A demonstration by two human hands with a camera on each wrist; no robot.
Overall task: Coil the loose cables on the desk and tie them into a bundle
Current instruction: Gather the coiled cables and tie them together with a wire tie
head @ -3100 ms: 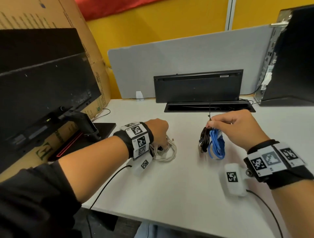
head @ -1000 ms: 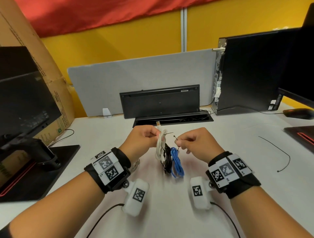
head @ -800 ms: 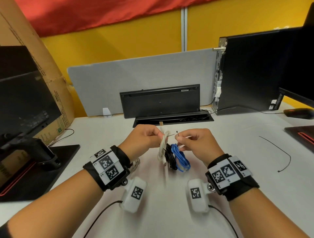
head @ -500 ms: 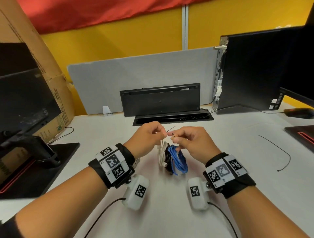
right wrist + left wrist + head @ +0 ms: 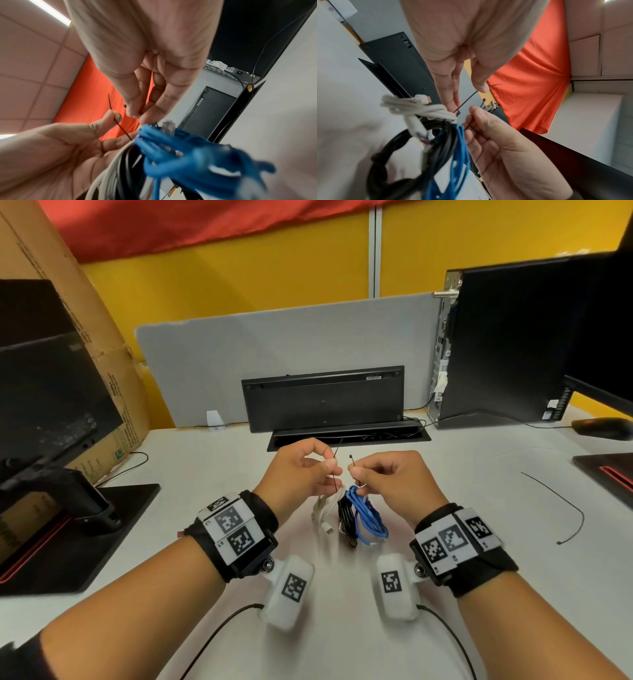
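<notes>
Three coiled cables hang together just above the desk: a white coil [image 5: 325, 508], a black coil [image 5: 346, 520] and a blue coil [image 5: 371, 520]. A thin black zip tie [image 5: 334, 482] runs through their tops. My left hand [image 5: 330, 465] pinches the tie's tail end between thumb and fingers. My right hand [image 5: 354, 471] pinches the other end, whose small head [image 5: 351, 456] sticks up. The two ends stand apart, unjoined. In the left wrist view the zip tie [image 5: 467, 100] leads down to the white coil [image 5: 419, 108]. The blue coil [image 5: 171, 148] fills the right wrist view.
A second black zip tie [image 5: 565, 508] lies on the desk to the right. Behind the hands, a black keyboard [image 5: 322, 398] is propped upright over a cable slot [image 5: 349, 434]. A computer tower [image 5: 507, 347] and mouse [image 5: 603, 428] stand at right, a monitor stand [image 5: 68, 525] at left.
Earlier the left hand held the white coil apart on the desk. It brought it to the black and blue coils; both hands now pinch the tie ends, closer together.
</notes>
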